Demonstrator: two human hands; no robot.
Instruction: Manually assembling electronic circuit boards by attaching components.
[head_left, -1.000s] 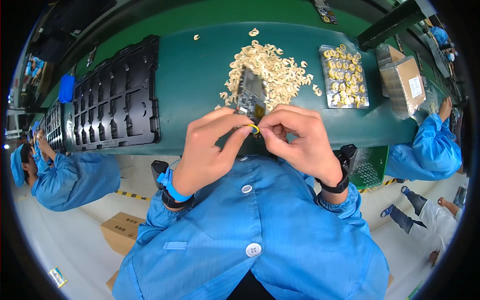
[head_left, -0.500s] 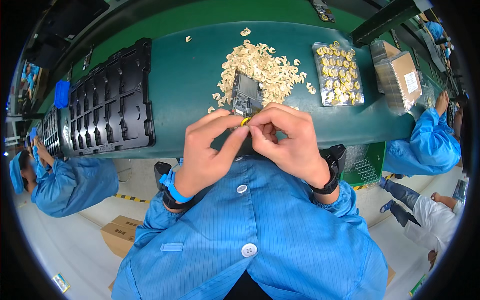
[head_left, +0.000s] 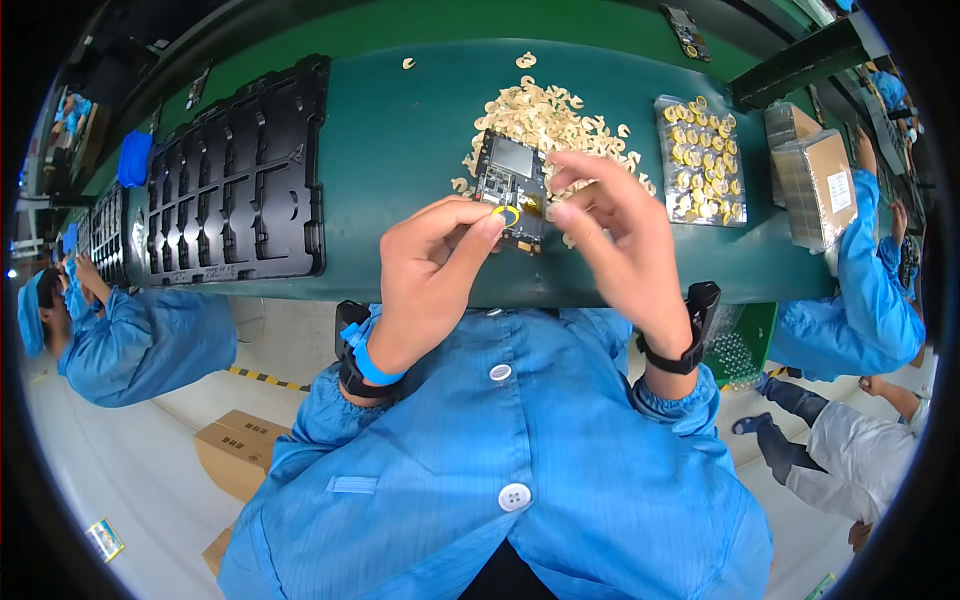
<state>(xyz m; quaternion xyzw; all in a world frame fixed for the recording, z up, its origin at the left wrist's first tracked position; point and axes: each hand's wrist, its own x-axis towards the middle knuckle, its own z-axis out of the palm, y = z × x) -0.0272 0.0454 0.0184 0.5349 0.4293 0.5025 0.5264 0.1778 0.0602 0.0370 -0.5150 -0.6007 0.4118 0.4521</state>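
Note:
My left hand (head_left: 435, 265) pinches a round part with a yellow ring (head_left: 507, 215) between thumb and forefinger. The part is over the lower portion of a dark circuit board (head_left: 512, 185), which has a grey rectangular panel at its far end. My right hand (head_left: 625, 225) is just right of the board, thumb and forefinger apart; a small pale spot by the thumb tip is too blurred to name. Beyond the board spreads a heap of cream-coloured, C-shaped pieces (head_left: 545, 108), partly hidden by the board and my right hand.
At left lies a black moulded tray (head_left: 235, 180). A clear tray of yellow-ringed parts (head_left: 700, 160) stands right of the heap, then wrapped cardboard boxes (head_left: 815, 185). A green bin (head_left: 745, 340) is below the table's right edge. Co-workers in blue sit on both sides.
My right hand has parted from the left and shifted right, its fingers opening. The left hand still pinches the yellow-ringed part, and more of the board shows. The whole view has shifted slightly.

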